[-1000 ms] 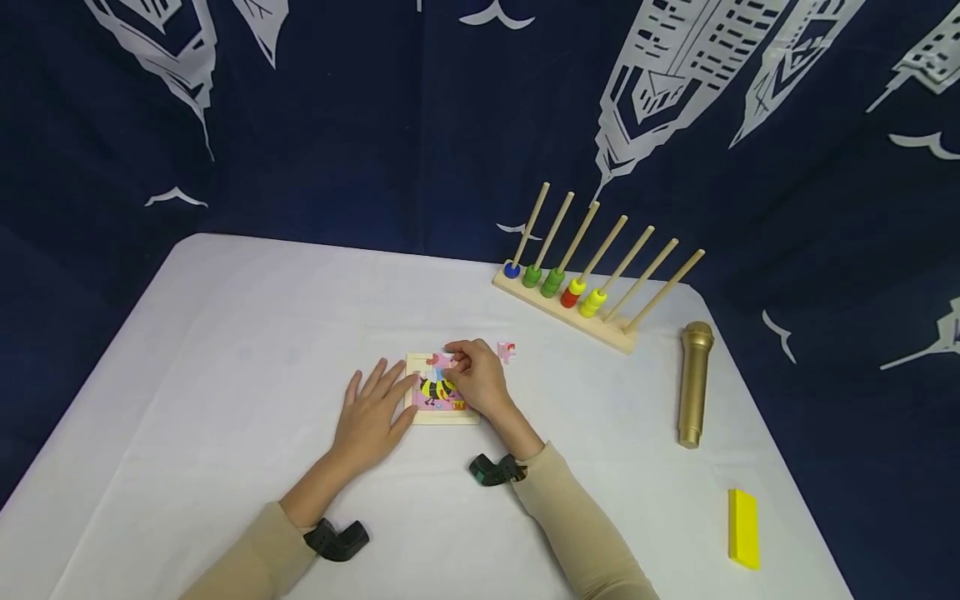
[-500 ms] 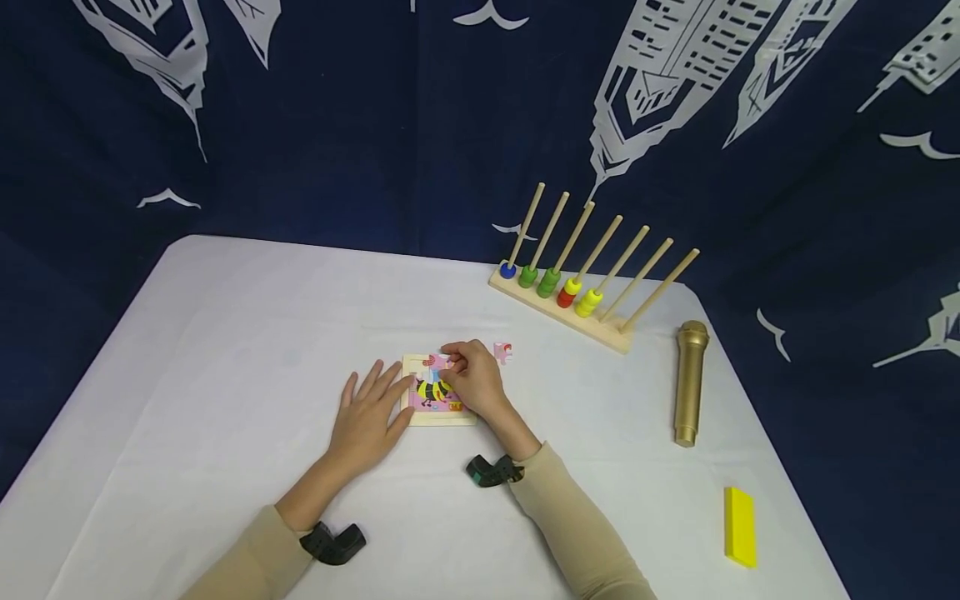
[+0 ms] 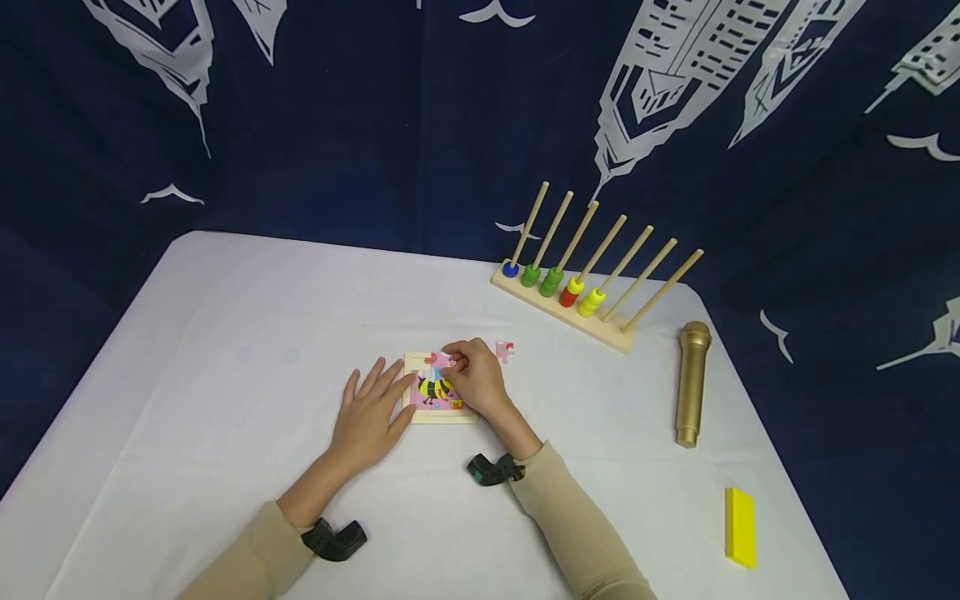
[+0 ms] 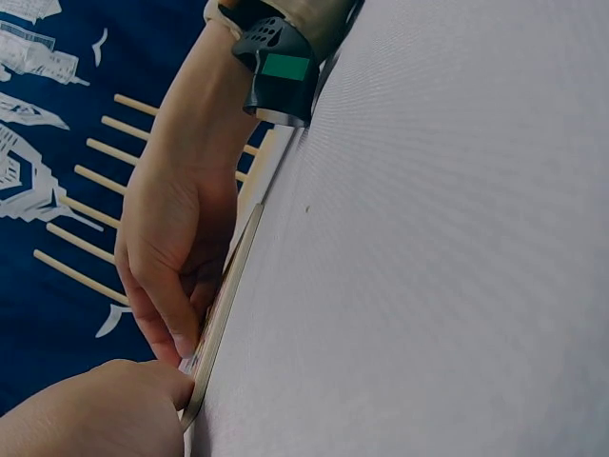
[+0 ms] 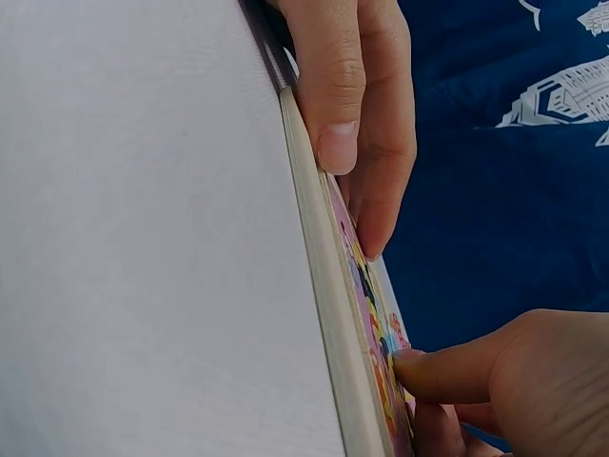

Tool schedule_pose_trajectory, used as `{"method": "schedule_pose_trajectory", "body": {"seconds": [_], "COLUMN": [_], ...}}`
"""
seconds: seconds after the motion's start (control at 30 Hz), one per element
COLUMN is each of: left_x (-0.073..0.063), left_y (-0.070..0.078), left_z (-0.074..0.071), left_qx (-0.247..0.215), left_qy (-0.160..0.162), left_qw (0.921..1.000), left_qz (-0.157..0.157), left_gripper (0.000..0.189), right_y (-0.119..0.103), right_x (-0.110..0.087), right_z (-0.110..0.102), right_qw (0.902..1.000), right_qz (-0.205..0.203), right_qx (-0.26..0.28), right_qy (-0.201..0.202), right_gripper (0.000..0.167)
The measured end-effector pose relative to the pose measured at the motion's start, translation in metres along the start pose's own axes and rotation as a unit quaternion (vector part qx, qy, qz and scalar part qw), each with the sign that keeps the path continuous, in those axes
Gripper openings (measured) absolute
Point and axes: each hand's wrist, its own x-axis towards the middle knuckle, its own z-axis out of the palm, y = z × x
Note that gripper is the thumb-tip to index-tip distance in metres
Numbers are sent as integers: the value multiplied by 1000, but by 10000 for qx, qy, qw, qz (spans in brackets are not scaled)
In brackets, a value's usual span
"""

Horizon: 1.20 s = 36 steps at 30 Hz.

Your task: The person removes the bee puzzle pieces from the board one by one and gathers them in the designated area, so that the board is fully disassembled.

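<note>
A small wooden jigsaw puzzle (image 3: pixel 433 392) with a bee on pink lies flat in a pale wooden frame (image 3: pixel 438 418) at the middle of the table. Along the frame's left side rests my left hand (image 3: pixel 371 421), fingers spread and thumb at the rim. My right hand (image 3: pixel 480 379) bends over the puzzle's upper right part. Its curled fingers and thumb pinch a puzzle piece, mostly hidden beneath them; the right wrist view shows the thumb (image 5: pixel 447 371) down at the picture surface. Just beyond that hand, a loose pink puzzle piece (image 3: pixel 505 352) lies on the tablecloth.
A wooden bead stand (image 3: pixel 562 312) with several upright pegs and coloured beads stands at the back right. Right of it lies a gold microphone (image 3: pixel 692 383), with a yellow block (image 3: pixel 740 527) nearer the front. A dark blue printed curtain (image 3: pixel 337 125) hangs behind the white table (image 3: pixel 247 350).
</note>
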Motion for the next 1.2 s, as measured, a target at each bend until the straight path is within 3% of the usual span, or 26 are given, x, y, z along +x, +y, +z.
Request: {"method": "schedule_pose_trajectory", "body": {"seconds": [0.27, 0.77, 1.0, 1.2], "left_x": [0, 1, 1, 0], "left_y": [-1, 0, 1, 2], "left_z": [1, 1, 0, 0], "left_qx": [-7, -37, -35, -97], "left_qy": [37, -123, -110, -101], "left_qw": [10000, 9999, 9999, 9999], "left_qz": [33, -103, -88, -82], "left_gripper": [46, 46, 46, 46], "right_y": [0, -3, -7, -14], "right_x": [0, 0, 1, 2], "right_z": [1, -1, -6, -27], "right_qw": [9999, 9975, 9931, 9869], "right_qz": [-28, -103, 218, 456], "right_qx": [13, 576, 1074, 1464], "right_qy": [101, 404, 416, 503], "right_gripper": [25, 12, 13, 12]}}
